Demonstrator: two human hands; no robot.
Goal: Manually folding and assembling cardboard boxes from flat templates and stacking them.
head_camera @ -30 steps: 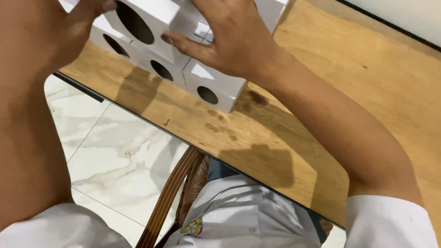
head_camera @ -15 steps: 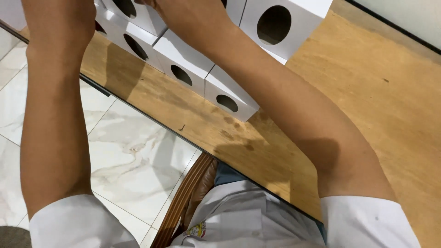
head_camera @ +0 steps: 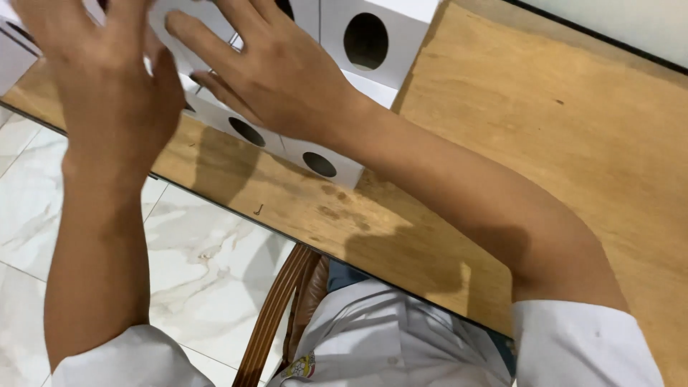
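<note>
The white cardboard boxes (head_camera: 287, 147), smooth, square-edged and each cut with a round dark hole in one face, lie in a row on the wooden table (head_camera: 559, 165), at its near-left part beside the dark-trimmed edge; what is inside them cannot be seen through the holes. Above that row the right hand (head_camera: 276, 72) lies flat on the top of the pile, fingers spread apart and pressed on white card rather than closed round anything. Left of the row the left hand (head_camera: 107, 86) is raised with palm and fingers open, just beside the boxes; whether it touches them cannot be told. Behind the row stands a larger white box (head_camera: 401, 43) with a bigger oval hole, against the top edge of the view. The table is a matt, pale brown plywood with faint grain and a few dark marks just in front of the boxes. Below the table edge lie glossy white marble-veined floor tiles (head_camera: 201, 265), a curved brown wooden chair back (head_camera: 276, 308), and the person's white shirt (head_camera: 387, 344) with short sleeves.
</note>
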